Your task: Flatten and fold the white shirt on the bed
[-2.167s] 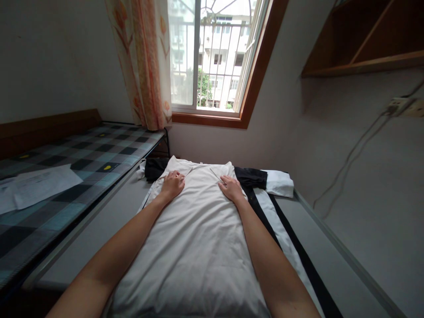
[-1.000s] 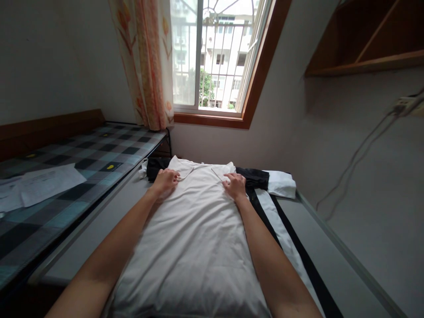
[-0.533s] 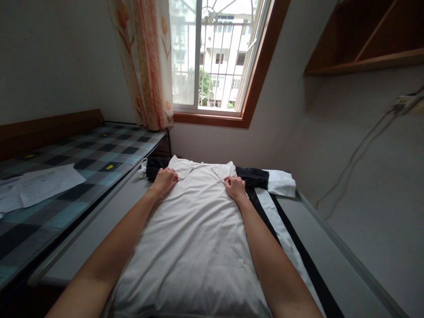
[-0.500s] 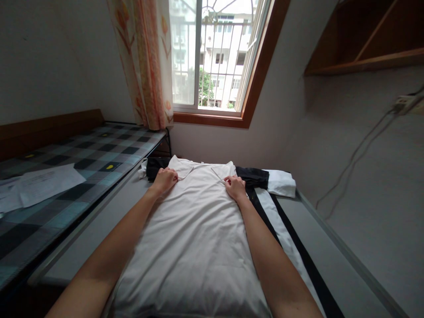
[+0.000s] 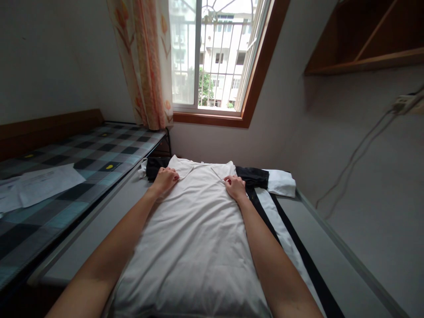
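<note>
A white shirt [image 5: 195, 229] is spread lengthwise before me, creased along its body, its neckline at the far end. My left hand [image 5: 165, 180] is closed on its far left edge, fingers curled into a pinch. On the far right edge my right hand [image 5: 235, 185] pinches the cloth, thumb and forefinger together. Short slanting hem lines lie beside each hand, like folded-in sleeve ends. Beneath the shirt a black-and-white garment [image 5: 253, 176] shows on both sides, with stripes running down the right.
The clothes lie on a grey board-like surface [image 5: 99, 225]. To the left is a bed with a checked mattress [image 5: 132, 141] and paper sheets [image 5: 49, 183]. Ahead are a curtain [image 5: 149, 66] and a barred window [image 5: 218, 66]. A wooden shelf [image 5: 367, 62] and hanging cables [image 5: 354, 154] are at right.
</note>
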Tool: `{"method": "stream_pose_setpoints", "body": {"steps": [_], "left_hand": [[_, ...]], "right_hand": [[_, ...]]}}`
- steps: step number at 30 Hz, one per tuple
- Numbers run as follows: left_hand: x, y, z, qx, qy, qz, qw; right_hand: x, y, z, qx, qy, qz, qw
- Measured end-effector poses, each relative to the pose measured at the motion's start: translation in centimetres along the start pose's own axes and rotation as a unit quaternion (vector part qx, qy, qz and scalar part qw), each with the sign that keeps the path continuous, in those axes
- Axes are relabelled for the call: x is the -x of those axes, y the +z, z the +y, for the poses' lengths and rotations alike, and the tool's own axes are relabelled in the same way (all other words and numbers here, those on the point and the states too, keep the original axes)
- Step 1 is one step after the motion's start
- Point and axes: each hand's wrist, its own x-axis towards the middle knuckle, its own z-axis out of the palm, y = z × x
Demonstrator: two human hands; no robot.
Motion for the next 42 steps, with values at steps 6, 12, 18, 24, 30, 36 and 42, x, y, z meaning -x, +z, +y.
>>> {"method": "stream_pose_setpoints", "body": {"steps": [6,12,18,24,30,36,42], "left_hand": [[0.1,-0.5,0.5,0.013,-0.021,0.012,1.000],[0.0,-1.0,-0.3,0.072,-0.011,-0.035,0.997],[-0.3,-1.2,-1.1,0.090,-0.028,-0.033,0.995],[-0.3,-0.6,-1.2,0.084,-0.010,-0.075,0.994],[-0.2,-0.9,0.2,0.079,0.001,-0.014,0.997],[0.3,1.4,2.5,0.067,-0.037,0.011,0.997],[0.4,2.7,2.8,0.097,-0.051,0.011,0.994]], "right_hand": [[-0.1,0.2,0.1,-0.008,-0.002,0.006,1.000],[-0.1,0.3,0.2,-0.014,0.000,0.007,1.000],[-0.1,0.2,0.1,-0.015,0.003,0.006,1.000],[0.0,0.3,0.2,-0.019,0.005,0.010,1.000],[-0.1,0.2,0.1,-0.022,-0.006,0.050,0.998],[-0.2,0.2,-0.1,-0.054,-0.043,0.042,0.997],[-0.2,0.6,0.1,-0.056,-0.042,-0.010,0.998]]}}
